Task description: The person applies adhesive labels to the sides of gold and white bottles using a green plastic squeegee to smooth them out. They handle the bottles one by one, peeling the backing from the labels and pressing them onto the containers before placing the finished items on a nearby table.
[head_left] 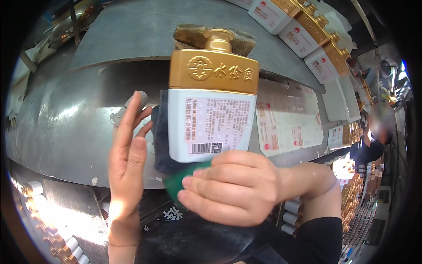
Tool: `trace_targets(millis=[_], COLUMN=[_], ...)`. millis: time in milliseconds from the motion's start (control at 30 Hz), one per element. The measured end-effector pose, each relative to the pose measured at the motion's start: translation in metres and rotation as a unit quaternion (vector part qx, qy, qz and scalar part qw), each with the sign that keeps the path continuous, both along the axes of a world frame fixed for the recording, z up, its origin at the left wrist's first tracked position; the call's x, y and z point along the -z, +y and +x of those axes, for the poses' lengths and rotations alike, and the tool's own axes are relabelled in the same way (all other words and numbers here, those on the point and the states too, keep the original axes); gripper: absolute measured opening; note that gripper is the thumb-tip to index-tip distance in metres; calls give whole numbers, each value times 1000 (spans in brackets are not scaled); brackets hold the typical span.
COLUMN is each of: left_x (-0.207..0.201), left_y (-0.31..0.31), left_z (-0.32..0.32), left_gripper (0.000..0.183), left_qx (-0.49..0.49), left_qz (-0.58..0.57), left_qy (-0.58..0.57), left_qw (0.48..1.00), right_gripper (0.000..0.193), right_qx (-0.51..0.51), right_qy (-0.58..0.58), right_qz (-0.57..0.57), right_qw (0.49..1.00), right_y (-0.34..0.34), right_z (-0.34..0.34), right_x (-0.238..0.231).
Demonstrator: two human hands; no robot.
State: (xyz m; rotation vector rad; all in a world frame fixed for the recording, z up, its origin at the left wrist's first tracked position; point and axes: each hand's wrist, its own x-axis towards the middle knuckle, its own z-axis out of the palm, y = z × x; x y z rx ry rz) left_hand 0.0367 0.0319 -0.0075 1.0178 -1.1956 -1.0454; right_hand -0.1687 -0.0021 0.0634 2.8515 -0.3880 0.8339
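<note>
A flat bottle [212, 119] with a gold shoulder and white body lies on the table, label side up, its neck over a wooden block [189, 35]. A printed label covers most of its white face. Under its left side shows a dark cloth [161, 149]. My right hand [233, 189] is closed on a flat green piece [176, 182], just below the bottle's base; its exact kind cannot be made out. To the left of the bottle, my left hand [129, 154] is raised with fingers apart, holding nothing. A pale cover sits on one of its fingertips [141, 100].
Sheets of printed labels [288, 119] lie right of the bottle. Several similar gold-and-white bottles [299, 37] stand at the far right, with a clear plastic bin [340, 99] nearer. Another person [373, 147] is at the right. More bottles stand below the table's edge on both sides.
</note>
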Motion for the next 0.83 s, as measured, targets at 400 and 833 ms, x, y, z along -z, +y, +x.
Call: trace_targets(millis=[400, 833], left_x=[5, 4], left_y=[1, 2], left_z=[-7, -8], left_gripper=[46, 47], left_qx=[-67, -90], left_qz=[15, 66], left_qy=[0, 80], left_qw=[998, 991], right_gripper=[27, 38], right_qx=[51, 157], right_qy=[22, 234], right_qz=[-26, -103], right_qw=[998, 954], right_y=[-24, -26], right_z=[-58, 6], right_x=[-9, -5])
